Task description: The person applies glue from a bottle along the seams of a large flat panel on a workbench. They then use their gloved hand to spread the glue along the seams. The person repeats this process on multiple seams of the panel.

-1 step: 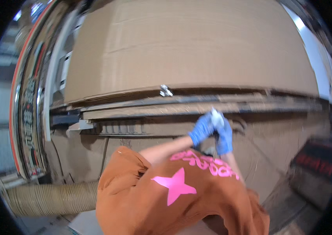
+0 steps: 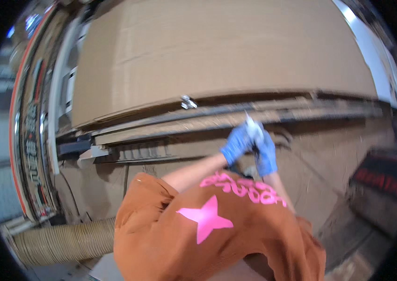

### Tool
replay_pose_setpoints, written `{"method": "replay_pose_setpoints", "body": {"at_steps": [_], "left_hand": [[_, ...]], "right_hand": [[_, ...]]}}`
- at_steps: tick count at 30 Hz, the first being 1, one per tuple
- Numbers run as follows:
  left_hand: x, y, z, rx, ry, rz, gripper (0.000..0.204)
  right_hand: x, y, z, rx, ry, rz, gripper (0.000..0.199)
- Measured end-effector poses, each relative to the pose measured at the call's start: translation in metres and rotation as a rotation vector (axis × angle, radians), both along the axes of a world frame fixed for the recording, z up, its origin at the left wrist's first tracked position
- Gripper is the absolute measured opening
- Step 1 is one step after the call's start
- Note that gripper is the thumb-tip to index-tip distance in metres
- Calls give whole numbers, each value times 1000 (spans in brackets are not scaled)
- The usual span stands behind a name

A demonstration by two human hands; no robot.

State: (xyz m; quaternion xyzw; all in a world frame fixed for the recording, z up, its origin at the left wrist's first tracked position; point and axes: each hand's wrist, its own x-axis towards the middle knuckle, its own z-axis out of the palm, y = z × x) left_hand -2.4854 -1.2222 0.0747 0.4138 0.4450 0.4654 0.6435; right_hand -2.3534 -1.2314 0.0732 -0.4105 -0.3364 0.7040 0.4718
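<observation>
While one brown sheet (image 2: 222, 51) lies ahead, left hand (image 2: 236, 144) and right hand (image 2: 266, 153) together clasp one pale object (image 2: 253, 127).

Blue gloves (image 2: 236, 144), orange shirt (image 2: 217, 234) with pink star, brown cardboard (image 2: 217, 51).

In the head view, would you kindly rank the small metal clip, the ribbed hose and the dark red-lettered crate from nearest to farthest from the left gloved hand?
From the left gloved hand:
1. Small metal clip, up and to the left, on the edge beneath the big cardboard sheet.
2. Dark crate with red lettering, far right.
3. Ribbed hose, lower left corner.
</observation>
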Motion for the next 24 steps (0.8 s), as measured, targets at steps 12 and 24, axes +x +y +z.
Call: {"method": "replay_pose_setpoints", "body": {"at_steps": [12, 24], "left_hand": [[164, 69, 119, -36, -848, -292, 51], [317, 123, 207, 539, 172, -562, 48]], "right_hand": [[270, -78, -4, -203, -28, -222, 41], [353, -96, 8, -146, 66, -603, 43]]}}
